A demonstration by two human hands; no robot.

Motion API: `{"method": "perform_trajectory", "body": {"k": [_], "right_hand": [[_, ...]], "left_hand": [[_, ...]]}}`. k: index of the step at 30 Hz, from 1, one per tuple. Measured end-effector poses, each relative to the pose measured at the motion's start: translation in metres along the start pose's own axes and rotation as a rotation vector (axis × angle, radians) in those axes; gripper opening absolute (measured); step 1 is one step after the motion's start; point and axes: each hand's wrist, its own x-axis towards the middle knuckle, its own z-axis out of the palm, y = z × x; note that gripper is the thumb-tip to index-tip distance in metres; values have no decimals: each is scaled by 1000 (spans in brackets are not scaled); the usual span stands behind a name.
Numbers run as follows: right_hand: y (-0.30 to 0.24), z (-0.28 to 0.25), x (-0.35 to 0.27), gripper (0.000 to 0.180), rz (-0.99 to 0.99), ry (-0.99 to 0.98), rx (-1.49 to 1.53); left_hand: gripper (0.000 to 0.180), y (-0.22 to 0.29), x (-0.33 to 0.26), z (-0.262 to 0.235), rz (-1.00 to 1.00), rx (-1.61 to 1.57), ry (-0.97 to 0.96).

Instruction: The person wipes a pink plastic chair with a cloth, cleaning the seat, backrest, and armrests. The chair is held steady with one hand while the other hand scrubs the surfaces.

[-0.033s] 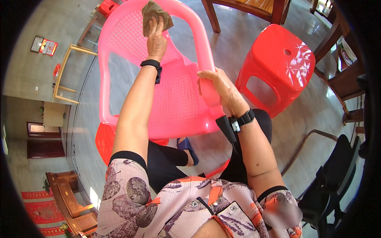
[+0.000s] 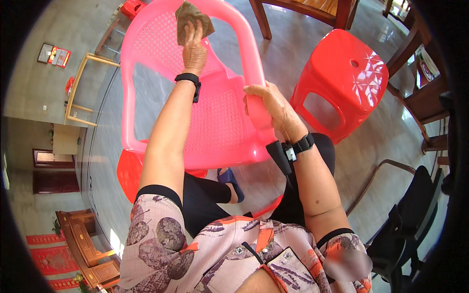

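"In the head view, where's the cloth [image 2: 186, 14]?"
"Against the chair's [image 2: 215, 117] backrest [image 2: 149, 39], under the left hand's [image 2: 195, 56] straight, uncurled fingers, extending beyond them. Its long axis is unclear."
"The right hand [image 2: 281, 111]?"
"Farther off, fingers closed around the armrest [image 2: 257, 110]."
"Containers?"
"None I can make out."

A red stool [image 2: 330, 66] stands on the grey floor [image 2: 278, 53], a pale wooden frame [image 2: 76, 88] farther left.
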Motion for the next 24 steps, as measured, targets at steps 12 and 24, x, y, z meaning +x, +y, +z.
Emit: {"method": "perform_trajectory", "body": {"k": [12,24], "right_hand": [[-3,3,-3,23,-6,0,-3],[3,-1,4,22,-30,-6,-21]], "left_hand": [[77,-7,-111,48,-216,-37,-197],[33,0,-135,62,-266,62,-650]]}}
